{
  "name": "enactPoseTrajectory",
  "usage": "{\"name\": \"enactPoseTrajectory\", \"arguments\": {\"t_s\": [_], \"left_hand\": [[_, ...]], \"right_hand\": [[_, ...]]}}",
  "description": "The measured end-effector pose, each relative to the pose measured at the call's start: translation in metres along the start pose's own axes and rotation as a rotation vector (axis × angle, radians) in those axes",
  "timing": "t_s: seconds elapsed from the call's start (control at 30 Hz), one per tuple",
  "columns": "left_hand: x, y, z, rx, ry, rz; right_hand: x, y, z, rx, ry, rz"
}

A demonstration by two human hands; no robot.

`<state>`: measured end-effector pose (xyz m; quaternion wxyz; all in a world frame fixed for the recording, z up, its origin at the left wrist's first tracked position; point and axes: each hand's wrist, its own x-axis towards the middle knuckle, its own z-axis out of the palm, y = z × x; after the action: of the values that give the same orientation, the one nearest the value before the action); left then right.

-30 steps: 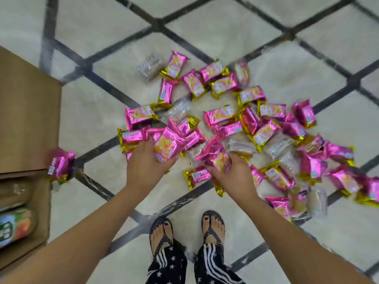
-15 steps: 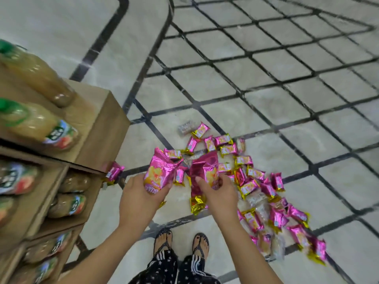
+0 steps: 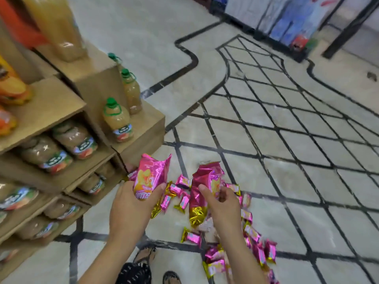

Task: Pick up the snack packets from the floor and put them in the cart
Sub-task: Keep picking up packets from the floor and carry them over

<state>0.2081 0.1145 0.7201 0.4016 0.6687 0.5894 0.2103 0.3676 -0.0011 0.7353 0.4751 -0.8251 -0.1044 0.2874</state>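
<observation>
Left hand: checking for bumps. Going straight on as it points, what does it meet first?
Probably the brown cardboard display shelf, just beyond the shiny pink foil snack packet it holds; depth unclear.

We read no txt anywhere. Left packet (image 3: 150, 177), gripped in left hand (image 3: 131, 209): white lettering nr lower edge, too blurred. Right packet (image 3: 202, 177), pinched in right hand (image 3: 221, 206): print illegible. Bottle labels (image 3: 123, 133): coloured bands w/ print, blurred, unreadable.
</observation>
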Motion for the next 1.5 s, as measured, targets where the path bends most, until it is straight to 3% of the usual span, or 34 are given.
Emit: {"name": "enactPoseTrajectory", "arguments": {"t_s": [0.27, 0.53, 0.7, 1.07, 1.33, 1.5], "left_hand": [[-0.098, -0.049, -0.026, -0.033, 0.157, -0.27], [-0.177, -0.099, -0.094, 0.006, 0.475, -0.489], [-0.232, -0.143, -0.146, -0.074, 0.67, -0.621], [-0.36, -0.275, -0.279, -0.034, 0.891, -0.856], [-0.465, -0.351, -0.355, -0.022, 1.066, -0.987], [-0.509, -0.392, -0.389, -0.168, 1.166, -1.129]], "right_hand": [[-0.029, 0.001, 0.0, -0.131, -0.265, -0.136], [-0.1, 0.023, 0.073, -0.275, -0.623, -0.23], [-0.178, 0.023, 0.129, -0.397, -0.833, -0.336], [-0.389, 0.073, 0.268, -0.581, -1.179, -0.398], [-0.539, 0.113, 0.331, -0.708, -1.402, -0.502], [-0.613, 0.123, 0.37, -0.801, -1.504, -0.603]]}}
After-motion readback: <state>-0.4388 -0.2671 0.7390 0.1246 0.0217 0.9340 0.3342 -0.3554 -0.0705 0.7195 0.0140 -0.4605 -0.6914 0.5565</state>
